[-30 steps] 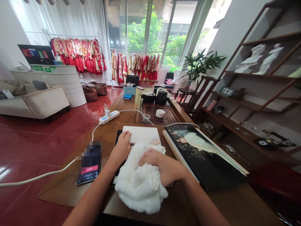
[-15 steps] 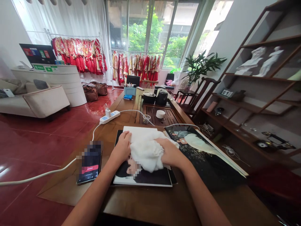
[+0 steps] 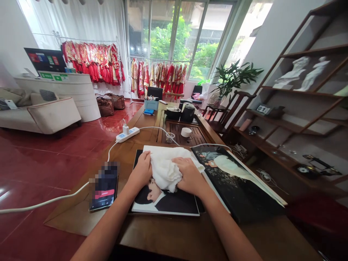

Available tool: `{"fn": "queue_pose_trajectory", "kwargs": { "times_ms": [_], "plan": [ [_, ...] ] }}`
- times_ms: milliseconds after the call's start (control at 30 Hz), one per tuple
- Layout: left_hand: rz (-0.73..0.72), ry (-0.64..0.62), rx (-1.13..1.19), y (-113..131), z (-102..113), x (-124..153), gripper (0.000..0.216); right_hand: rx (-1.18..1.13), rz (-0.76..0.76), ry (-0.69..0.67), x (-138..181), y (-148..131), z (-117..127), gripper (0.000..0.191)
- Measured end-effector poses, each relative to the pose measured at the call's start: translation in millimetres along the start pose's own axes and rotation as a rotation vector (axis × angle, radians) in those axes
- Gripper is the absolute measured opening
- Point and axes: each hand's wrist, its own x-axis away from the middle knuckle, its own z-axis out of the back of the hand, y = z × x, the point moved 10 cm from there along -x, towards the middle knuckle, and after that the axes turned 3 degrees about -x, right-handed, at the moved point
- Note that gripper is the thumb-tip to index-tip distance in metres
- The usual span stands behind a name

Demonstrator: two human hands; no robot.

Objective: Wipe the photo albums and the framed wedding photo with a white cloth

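Observation:
A framed photo print (image 3: 174, 203) lies flat on the wooden table (image 3: 168, 235) in front of me. A bunched white cloth (image 3: 166, 168) rests on the print's upper half. My right hand (image 3: 190, 175) lies on top of the cloth, fingers curled over it and pressing it onto the print. My left hand (image 3: 141, 173) rests on the print's left edge with its fingers pressed down beside the cloth.
A phone (image 3: 104, 186) lies left of the print, with a white cable and power strip (image 3: 127, 134) behind. A larger dark canvas print (image 3: 239, 181) lies at the right. A tea tray with kettle (image 3: 187, 112) and cup (image 3: 186, 132) stands farther back. Shelves are at the right.
The cloth has slid away from me, from the print's near part to its far half, uncovering the picture's lower part. My right hand moved with it; my left hand stayed on the left edge.

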Motion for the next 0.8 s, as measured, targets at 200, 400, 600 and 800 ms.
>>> {"fn": "queue_pose_trajectory", "kwargs": {
  "times_ms": [200, 400, 600, 800],
  "plan": [
    [-0.005, 0.026, -0.044, -3.1, -1.7, -0.6, 0.043, 0.122, -0.198, 0.089, 2.9, 36.6, 9.6, 0.048],
    [-0.005, 0.008, -0.090, -2.6, -2.9, 0.6, 0.045, 0.155, -0.282, 0.126, 7.6, 55.5, 16.7, 0.038],
    [-0.027, 0.024, -0.152, 0.9, -0.5, -0.7, 0.047, 0.043, -0.109, 0.016, 5.2, 32.2, 13.0, 0.029],
    [-0.044, 0.015, -0.079, 6.1, 2.4, -0.9, 0.046, -0.148, 0.068, -0.166, 12.7, 1.3, 4.7, 0.009]
  ]
}}
